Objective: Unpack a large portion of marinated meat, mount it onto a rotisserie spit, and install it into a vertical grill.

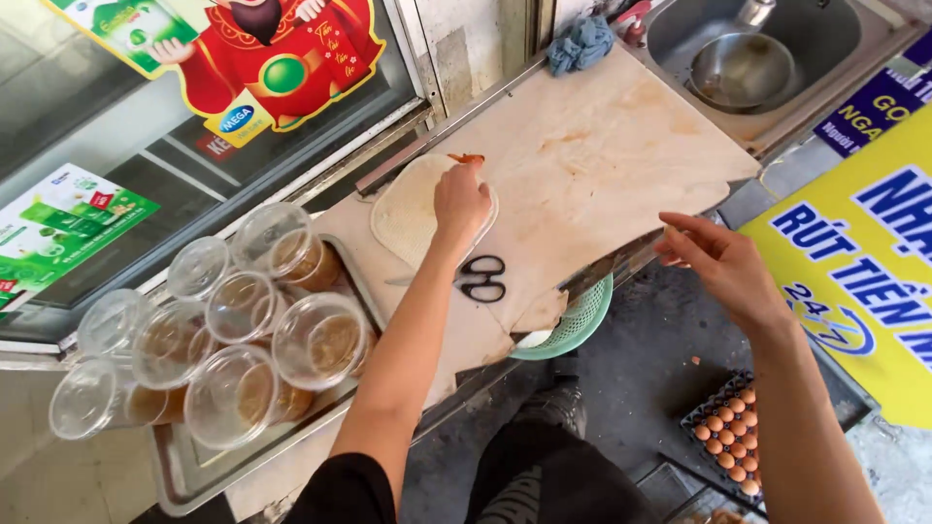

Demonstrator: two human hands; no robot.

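Observation:
My left hand [460,201] rests over a round pale rice-paper sheet [408,213] lying on a stained wooden board [602,155]. Its fingertips pinch a small orange-red piece [468,158] at the sheet's far edge. Black-handled scissors [478,278] lie on the board just beside my left wrist. My right hand [723,262] hovers off the board's right edge, fingers spread and holding nothing.
A metal tray [194,466] on the left holds several lidded plastic cups of brown drink [311,344]. A green plastic basket [573,325] sits under the board's edge. Beyond are a metal sink with a bowl [743,68], a blue rag [581,44], and an egg carton [730,442] on the ground.

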